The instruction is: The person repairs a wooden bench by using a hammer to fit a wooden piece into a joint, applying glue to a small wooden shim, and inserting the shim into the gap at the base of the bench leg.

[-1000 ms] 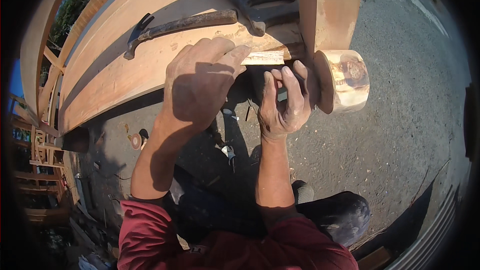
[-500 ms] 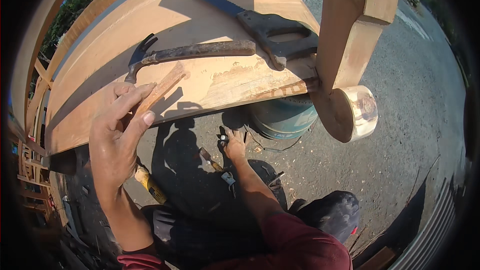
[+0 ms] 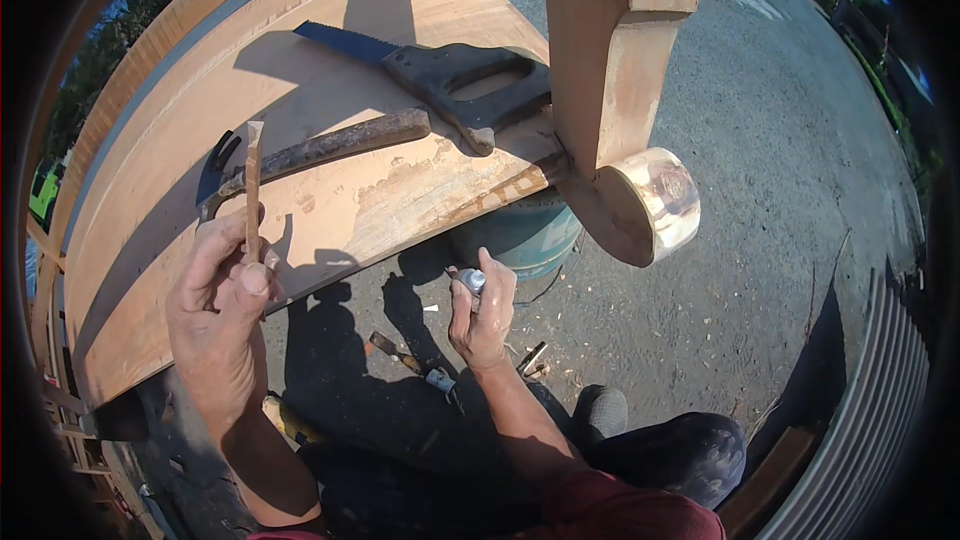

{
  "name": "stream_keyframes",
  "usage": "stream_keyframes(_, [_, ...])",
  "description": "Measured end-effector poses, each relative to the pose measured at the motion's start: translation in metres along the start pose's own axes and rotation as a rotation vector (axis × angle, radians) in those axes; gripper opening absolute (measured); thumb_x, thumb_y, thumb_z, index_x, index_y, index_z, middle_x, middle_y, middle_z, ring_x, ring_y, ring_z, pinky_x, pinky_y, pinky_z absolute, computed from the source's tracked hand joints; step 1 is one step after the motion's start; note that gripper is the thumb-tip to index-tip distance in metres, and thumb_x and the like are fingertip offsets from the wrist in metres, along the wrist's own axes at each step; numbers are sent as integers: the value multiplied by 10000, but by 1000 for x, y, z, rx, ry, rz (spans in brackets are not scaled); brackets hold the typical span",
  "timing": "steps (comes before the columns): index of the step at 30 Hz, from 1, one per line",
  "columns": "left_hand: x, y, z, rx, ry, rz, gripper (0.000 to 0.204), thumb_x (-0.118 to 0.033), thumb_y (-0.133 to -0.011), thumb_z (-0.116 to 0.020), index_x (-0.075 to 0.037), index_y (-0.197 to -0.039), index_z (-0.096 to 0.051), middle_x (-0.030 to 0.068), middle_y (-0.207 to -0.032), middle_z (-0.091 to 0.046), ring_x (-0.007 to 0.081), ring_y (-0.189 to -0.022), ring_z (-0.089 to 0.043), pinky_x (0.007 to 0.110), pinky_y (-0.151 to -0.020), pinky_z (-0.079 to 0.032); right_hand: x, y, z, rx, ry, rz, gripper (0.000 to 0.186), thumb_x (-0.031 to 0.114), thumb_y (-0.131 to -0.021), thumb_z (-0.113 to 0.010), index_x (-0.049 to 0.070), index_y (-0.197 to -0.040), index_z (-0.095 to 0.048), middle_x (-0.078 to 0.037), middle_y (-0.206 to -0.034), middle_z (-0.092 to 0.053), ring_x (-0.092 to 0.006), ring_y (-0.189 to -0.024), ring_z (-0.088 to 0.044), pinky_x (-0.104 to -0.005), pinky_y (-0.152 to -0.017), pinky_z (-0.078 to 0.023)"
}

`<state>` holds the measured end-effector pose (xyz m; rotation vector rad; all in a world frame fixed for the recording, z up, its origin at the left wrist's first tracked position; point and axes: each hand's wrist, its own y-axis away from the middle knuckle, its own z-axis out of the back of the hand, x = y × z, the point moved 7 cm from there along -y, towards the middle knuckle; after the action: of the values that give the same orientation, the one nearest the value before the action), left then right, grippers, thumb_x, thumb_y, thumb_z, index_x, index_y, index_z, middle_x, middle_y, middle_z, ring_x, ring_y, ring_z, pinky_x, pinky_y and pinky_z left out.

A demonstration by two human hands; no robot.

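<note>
My left hand (image 3: pixel 215 310) pinches a narrow strip of wood (image 3: pixel 254 180), held upright in front of the board's (image 3: pixel 150 270) near edge. My right hand (image 3: pixel 485 315) is closed around a small silver-white tube or bottle (image 3: pixel 472 281), below that edge and beside a teal drum (image 3: pixel 525 250). On the board lie a claw hammer (image 3: pixel 345 143) with a worn handle and a handsaw (image 3: pixel 455 70) with a black grip. At the board's right end stands a shaped wooden post (image 3: pixel 610 60) with a rounded foot (image 3: pixel 668 208).
On the concrete ground (image 3: pixel 760 330) are a small tool (image 3: pixel 405 358), a yellow power tool (image 3: pixel 290 420) partly behind my left arm, and scattered scraps. Corrugated sheets (image 3: pixel 870 405) lean at lower right, near my knee. Wooden frames stand along the left side.
My left hand has moved left from the board's right end, now holding the strip, turned upright. My right hand dropped toward the ground, then rose with the tube in it. The view has shifted.
</note>
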<state>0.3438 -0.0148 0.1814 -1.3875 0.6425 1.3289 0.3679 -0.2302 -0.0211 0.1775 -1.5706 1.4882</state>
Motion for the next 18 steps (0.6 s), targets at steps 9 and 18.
stream_keyframes(9, [3, -14, -24, 16, -45, -16, 613, -435, -893, -755, 49, -1252, -642, 33, -965, -559, 111, -840, -533, 241, -753, -440, 35, -77, 93, -260, 222, -21, 363, 45, -863, -774, -7, -1206, -665, -153, -993, -702, -206, -822, -672, -308, -693, -527])
stream_keyframes(18, [4, -15, -1, -92, -133, -56, 598, -419, -894, -731, 54, -1249, -649, 60, -1020, -553, 119, -843, -531, 247, -722, -430, 38, -85, 87, -217, 286, -37, 351, 32, -811, -805, 21, -1148, -709, -145, -918, -672, -250, -782, -666, -350, -674, -535])
